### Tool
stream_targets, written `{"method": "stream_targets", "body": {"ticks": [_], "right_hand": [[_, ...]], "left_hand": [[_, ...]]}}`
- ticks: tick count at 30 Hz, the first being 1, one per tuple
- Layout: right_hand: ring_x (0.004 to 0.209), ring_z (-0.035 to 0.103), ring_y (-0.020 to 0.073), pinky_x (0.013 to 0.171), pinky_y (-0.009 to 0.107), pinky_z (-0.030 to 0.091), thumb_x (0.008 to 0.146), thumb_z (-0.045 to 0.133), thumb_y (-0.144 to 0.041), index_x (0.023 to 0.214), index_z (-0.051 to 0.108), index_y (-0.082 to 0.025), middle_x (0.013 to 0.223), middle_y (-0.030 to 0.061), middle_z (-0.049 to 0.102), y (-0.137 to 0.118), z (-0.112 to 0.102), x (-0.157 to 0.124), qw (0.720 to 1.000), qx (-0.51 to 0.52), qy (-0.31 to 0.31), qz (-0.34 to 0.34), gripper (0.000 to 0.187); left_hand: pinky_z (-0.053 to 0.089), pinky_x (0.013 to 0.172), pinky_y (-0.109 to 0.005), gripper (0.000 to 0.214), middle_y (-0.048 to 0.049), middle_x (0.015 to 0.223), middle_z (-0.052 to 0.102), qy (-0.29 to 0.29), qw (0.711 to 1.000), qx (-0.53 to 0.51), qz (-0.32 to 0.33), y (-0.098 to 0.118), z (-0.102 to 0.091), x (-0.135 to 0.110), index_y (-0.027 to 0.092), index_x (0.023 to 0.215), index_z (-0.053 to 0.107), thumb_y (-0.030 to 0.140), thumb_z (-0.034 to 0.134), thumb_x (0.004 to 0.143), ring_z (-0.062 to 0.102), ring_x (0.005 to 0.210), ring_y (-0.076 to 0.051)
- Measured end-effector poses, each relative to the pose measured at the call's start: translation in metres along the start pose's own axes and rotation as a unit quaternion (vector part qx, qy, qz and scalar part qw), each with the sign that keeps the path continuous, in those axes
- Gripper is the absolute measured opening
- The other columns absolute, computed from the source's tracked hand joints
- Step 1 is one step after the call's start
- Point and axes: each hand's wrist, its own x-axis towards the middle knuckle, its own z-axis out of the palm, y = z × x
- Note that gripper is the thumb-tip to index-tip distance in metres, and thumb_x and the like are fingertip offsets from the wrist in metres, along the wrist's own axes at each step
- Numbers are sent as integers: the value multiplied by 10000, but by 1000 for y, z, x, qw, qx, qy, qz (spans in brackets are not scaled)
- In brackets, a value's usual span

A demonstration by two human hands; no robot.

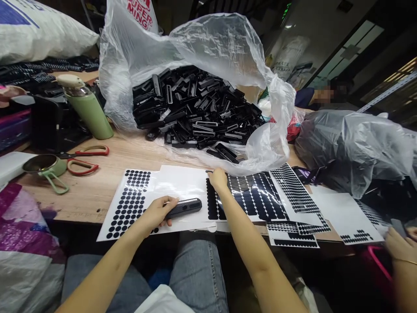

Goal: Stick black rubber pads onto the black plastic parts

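Between the thumb and fingers of my left hand (159, 212) is a black elongated plastic part (185, 208) with a textured face, held above the sheets at the table edge. My right hand (218, 179) touches the upper left corner of a sheet of black stickers (250, 195), beside its first column. The fingers are bent together, and what lies under the fingertips is hidden. A sheet of round black stickers (128, 200) lies under my left forearm. Past my hands, a clear plastic bag (224, 48) stands open, heaped with black plastic parts (195, 104).
Red-handled scissors (83, 167), a green cup (45, 165) and a green bottle (86, 106) stand to the left. More sticker sheets (299, 195) overlap on the right, near a grey plastic bag (355, 143). A co-worker's hands (402, 245) show at the right edge; another person sits behind.
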Motion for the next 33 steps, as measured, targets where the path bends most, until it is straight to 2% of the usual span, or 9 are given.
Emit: {"method": "stream_targets", "body": {"ticks": [3, 7, 14, 19, 21, 24, 27, 30, 33], "right_hand": [[991, 580, 319, 801, 363, 413, 805, 525, -228, 1043, 580, -42, 1127, 257, 552, -2, 5, -1, 1000, 1, -7, 8, 307], [1035, 559, 339, 824, 384, 411, 802, 539, -234, 1116, 539, -18, 1156, 279, 527, -6, 6, -2, 1000, 9, 2, 24, 381], [1015, 575, 336, 807, 383, 425, 762, 589, -234, 1116, 540, -12, 1166, 298, 521, -7, 8, 2, 998, 35, 16, 42, 421], [934, 598, 305, 788, 363, 423, 750, 562, -189, 885, 639, -74, 979, 233, 634, -7, 4, 5, 996, 83, 14, 35, 194], [901, 600, 278, 784, 354, 420, 783, 508, -216, 838, 635, -93, 932, 207, 648, -4, -1, 1, 993, 113, 23, 21, 185], [822, 600, 207, 744, 305, 436, 818, 442, -314, 815, 610, -142, 867, 119, 657, 7, -6, -20, 986, 163, 25, -15, 241], [712, 583, 156, 659, 270, 452, 781, 469, -396, 777, 578, -169, 803, 58, 637, 24, -8, -60, 956, 289, -45, -32, 252], [716, 573, 150, 657, 279, 454, 709, 552, -388, 677, 538, -171, 868, 69, 621, 38, -3, -99, 895, 418, -155, -22, 220], [828, 577, 179, 713, 297, 447, 689, 578, -367, 592, 505, -172, 942, 90, 616, 42, 6, -120, 883, 440, -163, -23, 230]], "left_hand": [[382, 397, -198, 630, 39, 462, 571, 10, 997, 58, 57, -3, 0, -1, 198, 1191, 479, 470, 664, 654, 522, 424, -137], [448, 436, -221, 565, 24, 561, 587, 37, 992, 70, 95, -10, 2, 2, 176, 1153, 531, 369, 688, 646, 574, 513, -149], [464, 457, -233, 539, 28, 538, 581, 66, 991, 51, 106, -20, 5, 8, 160, 1134, 562, 360, 682, 648, 561, 491, -142], [452, 443, -228, 512, 25, 569, 604, 78, 989, 46, 115, -19, 5, 6, 183, 1099, 594, 361, 692, 629, 562, 479, -140], [449, 438, -227, 515, 24, 564, 606, 81, 989, 47, 113, -19, 6, 6, 185, 1100, 597, 364, 694, 626, 563, 479, -143], [460, 448, -233, 536, 21, 549, 605, 78, 990, 45, 110, -20, 6, 7, 180, 1119, 591, 375, 693, 631, 569, 489, -153], [468, 456, -234, 542, 12, 577, 618, 74, 990, 53, 107, -20, 6, 7, 183, 1124, 594, 386, 697, 632, 578, 506, -156], [467, 451, -230, 542, 12, 595, 626, 81, 990, 62, 101, -19, 6, 7, 192, 1115, 607, 392, 709, 621, 583, 507, -154], [471, 453, -235, 551, 14, 585, 627, 82, 990, 58, 101, -20, 6, 8, 195, 1109, 614, 393, 721, 606, 584, 505, -157]]}}
